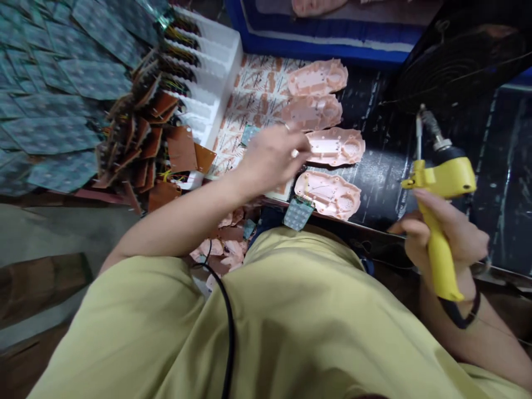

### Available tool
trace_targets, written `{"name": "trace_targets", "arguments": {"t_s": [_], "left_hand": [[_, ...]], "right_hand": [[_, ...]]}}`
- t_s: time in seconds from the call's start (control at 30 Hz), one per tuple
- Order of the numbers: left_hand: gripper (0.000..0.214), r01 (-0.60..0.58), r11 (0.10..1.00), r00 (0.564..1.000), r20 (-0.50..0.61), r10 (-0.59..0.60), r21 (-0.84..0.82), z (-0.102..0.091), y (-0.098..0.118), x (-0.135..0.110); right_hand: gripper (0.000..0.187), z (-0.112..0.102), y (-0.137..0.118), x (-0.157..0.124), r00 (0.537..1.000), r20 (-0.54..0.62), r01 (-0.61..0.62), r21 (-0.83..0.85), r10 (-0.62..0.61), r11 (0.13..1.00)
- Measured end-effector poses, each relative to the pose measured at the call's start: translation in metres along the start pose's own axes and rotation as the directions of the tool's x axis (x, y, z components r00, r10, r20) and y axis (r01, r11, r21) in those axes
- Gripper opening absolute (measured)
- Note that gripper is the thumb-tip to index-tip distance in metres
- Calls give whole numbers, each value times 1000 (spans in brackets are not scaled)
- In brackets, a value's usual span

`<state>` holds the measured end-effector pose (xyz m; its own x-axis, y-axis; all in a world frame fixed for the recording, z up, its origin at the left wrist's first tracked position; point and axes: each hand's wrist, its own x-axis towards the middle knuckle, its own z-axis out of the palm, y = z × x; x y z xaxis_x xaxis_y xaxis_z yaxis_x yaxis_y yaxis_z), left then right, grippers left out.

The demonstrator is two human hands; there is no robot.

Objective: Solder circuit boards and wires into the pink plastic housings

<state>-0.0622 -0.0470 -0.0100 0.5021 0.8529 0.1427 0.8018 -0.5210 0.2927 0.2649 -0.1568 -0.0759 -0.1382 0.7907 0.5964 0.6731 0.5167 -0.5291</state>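
Head view: our left hand (272, 152) is at the left end of the third pink shell (336, 147), counting from the far side, its fingers bent in toward the thumb; blur hides whether they pinch anything, so we cannot tell. Our right hand (444, 230) is wrapped round the handle of a yellow pistol-shaped tool (443, 183), whose metal tip points away from us, well apart from the shells. To work well, we judge it best to steady the shell by its rim, hold our left fingertips clear of the tip, which may be hot, and bring the tool in slowly over the cavity. The third shell lies open side up on the bench, between the second shell (312, 112) and the nearest shell (328, 194), with the farthest shell (318, 77) beyond. A green board (298, 213) juts past the bench edge beside the nearest shell, where our forearm or shirt could snag it. Left of us, leaning brown boards (137, 133) crowd a white foam tray (226, 66); a blue crate (324, 41) bounds the far side, a dark round grille (449, 77) stands beyond the tool, and a black cable (229, 327) crosses our shirt.
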Motion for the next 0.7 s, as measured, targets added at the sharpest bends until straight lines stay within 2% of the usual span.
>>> {"name": "trace_targets", "arguments": {"t_s": [0.07,0.13,0.17,0.23,0.3,0.4,0.47,0.53,0.63,0.7], "left_hand": [[26,116,993,992,-48,-114,38,-8,-29,8],[26,185,979,981,-68,-179,84,-3,-53,18],[26,198,975,979,-77,-190,103,4,-61,23],[23,191,973,979,-100,-179,129,21,-67,30],[18,169,975,981,-117,-152,148,36,-64,34],[15,147,983,983,-130,-133,109,37,-58,31],[16,119,993,984,-130,-120,-13,26,-55,28],[22,94,974,986,-115,-120,-207,11,-53,25],[37,107,870,983,-79,-165,-482,-7,-45,26],[44,122,799,983,-43,-181,-589,-11,-37,29]], "right_hand": [[28,7,-2,27,992,8,127,-23,-127,992],[24,18,0,54,975,39,220,-13,-219,975],[24,24,3,67,958,123,259,3,-258,966],[22,39,12,90,928,233,294,20,-291,956],[24,53,22,108,890,339,313,34,-305,949],[38,67,36,124,870,424,245,68,-250,967],[47,71,41,126,866,462,171,80,-189,982],[49,72,40,122,872,463,137,86,-161,987],[44,71,32,109,899,398,161,92,-184,983],[42,68,23,99,912,358,179,94,-201,979]]}}
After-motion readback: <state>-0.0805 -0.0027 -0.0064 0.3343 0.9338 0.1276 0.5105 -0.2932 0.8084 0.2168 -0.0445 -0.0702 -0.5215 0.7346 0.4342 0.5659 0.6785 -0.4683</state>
